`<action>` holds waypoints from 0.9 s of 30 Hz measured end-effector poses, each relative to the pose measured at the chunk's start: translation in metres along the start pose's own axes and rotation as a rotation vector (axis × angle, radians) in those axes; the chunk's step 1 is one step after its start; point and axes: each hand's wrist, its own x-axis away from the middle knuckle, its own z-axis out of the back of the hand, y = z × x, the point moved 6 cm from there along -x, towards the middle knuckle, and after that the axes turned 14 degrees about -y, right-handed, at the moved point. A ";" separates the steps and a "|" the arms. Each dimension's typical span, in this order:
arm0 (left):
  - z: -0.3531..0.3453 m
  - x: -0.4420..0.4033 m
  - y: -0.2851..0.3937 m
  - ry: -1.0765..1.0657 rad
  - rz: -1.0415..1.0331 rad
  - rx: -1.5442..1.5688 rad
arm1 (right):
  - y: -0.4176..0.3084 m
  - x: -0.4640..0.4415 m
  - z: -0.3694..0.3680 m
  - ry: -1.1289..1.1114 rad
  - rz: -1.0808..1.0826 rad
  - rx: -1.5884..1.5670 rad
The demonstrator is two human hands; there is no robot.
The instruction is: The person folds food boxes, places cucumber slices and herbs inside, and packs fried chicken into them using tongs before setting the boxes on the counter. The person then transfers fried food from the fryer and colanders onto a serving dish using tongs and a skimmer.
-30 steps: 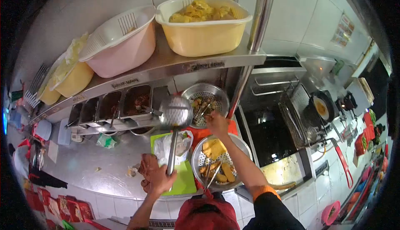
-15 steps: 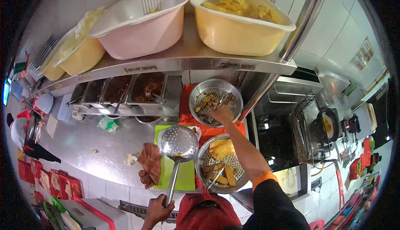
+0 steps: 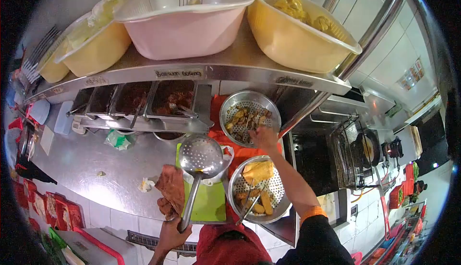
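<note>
My left hand (image 3: 174, 234) is wrapped round the handle of a perforated metal skimmer (image 3: 200, 157), whose round head lies over the green board (image 3: 210, 205) and a white plastic bag. Beside it lies a brown cloth (image 3: 169, 190). My right hand (image 3: 264, 137) is at the near right rim of the upper colander (image 3: 225, 121), which holds small browned food pieces (image 3: 246, 120) and a metal utensil; its fingers are blurred. Below it, the lower colander (image 3: 284, 212) holds yellow folded food (image 3: 258, 172), browned pieces and tongs (image 3: 250, 203).
Sauce trays (image 3: 173, 97) stand at the back under a metal shelf (image 3: 230, 73) with a pink basket (image 3: 187, 33) and yellow baskets (image 3: 300, 46). To the right are a dark fryer (image 3: 309, 161), wire baskets (image 3: 346, 157) and a pan (image 3: 367, 147).
The skimmer has swung down from beside the upper colander to over the green board, with my left hand lower. My right hand stays near the upper colander. The camera view has shifted.
</note>
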 end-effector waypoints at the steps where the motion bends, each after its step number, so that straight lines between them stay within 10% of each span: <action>1: 0.003 -0.003 0.002 0.048 -0.061 0.005 | -0.006 -0.008 -0.009 0.008 0.007 -0.006; 11: 0.000 -0.022 0.003 -0.089 -0.129 -0.033 | -0.029 -0.027 -0.020 0.236 0.371 -0.084; 21: -0.041 -0.067 -0.030 -0.043 -0.260 0.317 | 0.018 0.030 0.002 0.167 0.273 -0.043; 27: -0.022 -0.041 -0.008 0.168 -0.271 -0.026 | 0.042 0.044 0.007 0.170 0.254 -0.036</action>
